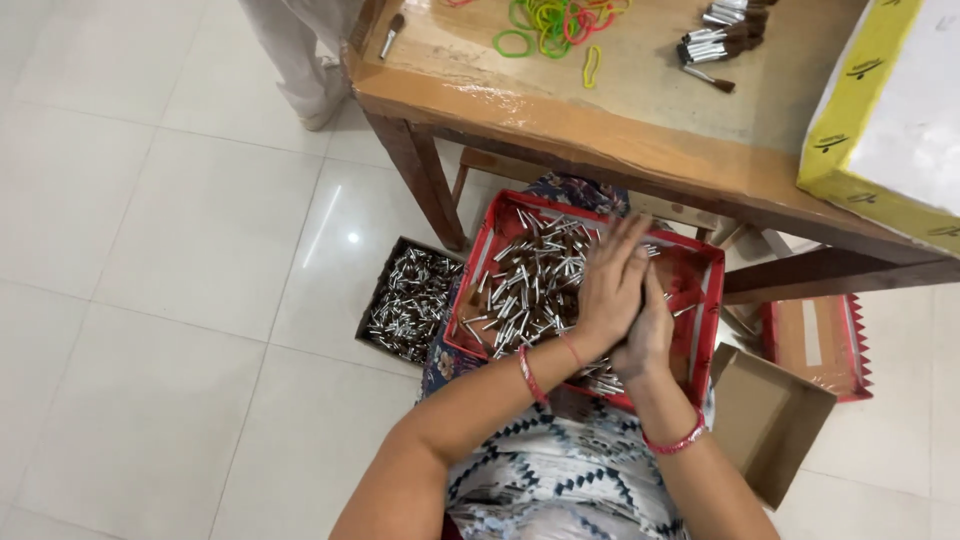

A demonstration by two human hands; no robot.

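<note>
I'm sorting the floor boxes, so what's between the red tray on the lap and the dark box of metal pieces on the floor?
Nothing but a narrow strip of patterned cloth; in the head view the red tray and dark box sit almost edge to edge.

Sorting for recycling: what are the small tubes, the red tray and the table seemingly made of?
Small tubes: likely metal, bright silvery glints. Red tray: probably cardboard, thin folded matte walls. Table: wood, brown grain, glossy edge.

Glossy white tiled floor (pixel 150 300), wooden table (pixel 620 140), perhaps overhead light
</note>
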